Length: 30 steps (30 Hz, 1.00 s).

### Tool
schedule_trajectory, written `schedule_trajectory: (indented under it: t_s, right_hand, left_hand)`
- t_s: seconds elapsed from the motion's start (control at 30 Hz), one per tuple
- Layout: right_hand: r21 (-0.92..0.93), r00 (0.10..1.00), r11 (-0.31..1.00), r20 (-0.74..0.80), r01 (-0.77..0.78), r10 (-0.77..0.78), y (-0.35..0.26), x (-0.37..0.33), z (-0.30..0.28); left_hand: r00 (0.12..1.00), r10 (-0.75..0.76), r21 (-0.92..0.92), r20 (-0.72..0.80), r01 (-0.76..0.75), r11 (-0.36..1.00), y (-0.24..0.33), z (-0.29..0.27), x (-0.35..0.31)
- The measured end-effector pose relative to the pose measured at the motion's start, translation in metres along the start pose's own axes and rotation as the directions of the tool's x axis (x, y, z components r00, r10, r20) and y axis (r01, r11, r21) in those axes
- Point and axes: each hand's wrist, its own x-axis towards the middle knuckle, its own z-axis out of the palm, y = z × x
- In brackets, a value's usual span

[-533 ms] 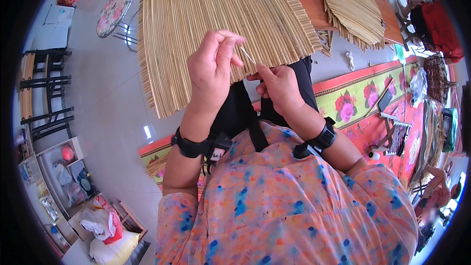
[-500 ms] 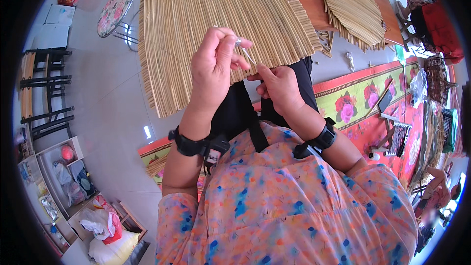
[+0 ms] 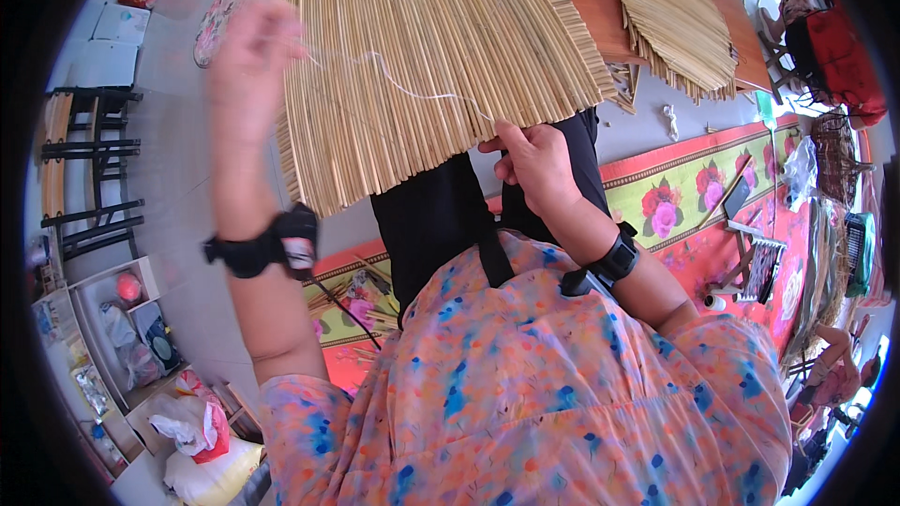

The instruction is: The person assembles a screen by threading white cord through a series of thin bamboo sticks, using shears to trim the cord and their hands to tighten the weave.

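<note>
Bright, even indoor light, with white glare at the far lower right. Motion blurs the left hand (image 3: 251,47), upper left. Fisheye distortion curves the edges; corners are black.

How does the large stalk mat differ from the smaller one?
The large mat looks broader; the smaller mat is roughly oval. The large mat reaches over the legs; the smaller mat lies on the brown table. White thread crosses above the large mat, none over the smaller mat. Both have straw-coloured stalks side by side.
</note>
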Motion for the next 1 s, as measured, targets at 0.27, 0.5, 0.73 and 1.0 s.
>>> schedule_trajectory:
  t_s: [0.27,0.5,0.73,1.0]
  right_hand:
    - [-0.065,0.995,0.997,0.09,0.048,-0.042,0.0,-0.003,-0.005]
    - [-0.1,0.999,0.995,0.048,-0.018,0.023,0.004,-0.002,-0.001]
    - [-0.045,0.996,0.996,0.049,-0.077,0.079,-0.004,-0.004,0.003]
    - [-0.036,0.996,0.998,0.081,-0.043,0.045,0.009,0.004,-0.003]
  left_hand:
    - [0.883,0.218,0.066,0.415,-0.268,0.961,0.01,0.111,-0.08]
    - [0.87,0.331,0.295,0.364,-0.445,0.845,0.012,0.125,-0.077]
    - [0.873,0.469,0.461,-0.132,-0.365,0.809,0.024,0.07,-0.028]
    - [0.964,0.265,0.412,0.027,-0.252,0.876,0.009,0.068,-0.035]
